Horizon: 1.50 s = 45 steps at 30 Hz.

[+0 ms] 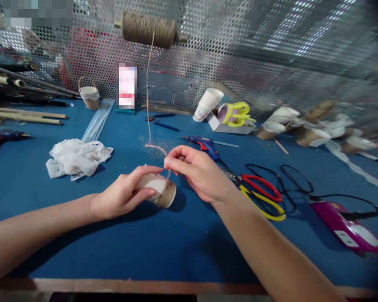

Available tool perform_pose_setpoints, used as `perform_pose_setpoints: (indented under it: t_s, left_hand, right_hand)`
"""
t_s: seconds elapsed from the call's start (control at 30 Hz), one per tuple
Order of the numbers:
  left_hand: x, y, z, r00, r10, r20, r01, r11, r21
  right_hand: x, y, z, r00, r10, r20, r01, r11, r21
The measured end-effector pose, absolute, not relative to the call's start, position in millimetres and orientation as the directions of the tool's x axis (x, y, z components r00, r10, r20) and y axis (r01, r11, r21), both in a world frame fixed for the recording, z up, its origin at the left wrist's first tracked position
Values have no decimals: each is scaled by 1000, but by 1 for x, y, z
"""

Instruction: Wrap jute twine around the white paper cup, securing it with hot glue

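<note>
Paper cup (153, 184) is held sideways over blue table (138, 256) by half-curled L hand (122, 193); twine (147, 84) is fingertip-pinched by R hand (197, 170). Cup's prob being wrapped rn; snug tension's needed next imo.

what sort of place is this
Most likely a craft workshop: a big twine spool, a glue gun on the blue table, and a paper cup partly wound with twine.

Craft workshop indicated. Pliers (166, 126), scissors (258, 178) and a glue gun (205, 145) are laid on a bench (129, 247). A twine spool (141, 29) is mounted above.
</note>
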<state>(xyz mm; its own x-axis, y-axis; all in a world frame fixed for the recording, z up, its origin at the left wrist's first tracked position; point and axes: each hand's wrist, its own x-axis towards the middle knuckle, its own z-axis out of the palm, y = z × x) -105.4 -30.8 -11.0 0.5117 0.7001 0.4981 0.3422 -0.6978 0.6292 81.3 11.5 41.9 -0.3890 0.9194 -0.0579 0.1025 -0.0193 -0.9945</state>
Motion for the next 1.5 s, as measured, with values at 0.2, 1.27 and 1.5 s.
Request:
perform_pose_setpoints:
  t_s: [0.2, 1.27, 1.5]
  left_hand:
    - [-105, -32, -12, 431, 830, 353, 280, -496, 822]
    - [-108, -37, -2, 506, 646, 572, 256, -745, 615]
    - [-107, -37, 1, 517, 594, 616, 263, -795, 546]
  right_hand:
    - [88, 12, 41, -322, 947, 22, -19, 17, -1000]
    - [85, 9, 24, -364, 928, -79, 145, -27, -989]
    - [80, 6, 25, -378, 913, -152, 111, -118, -987]
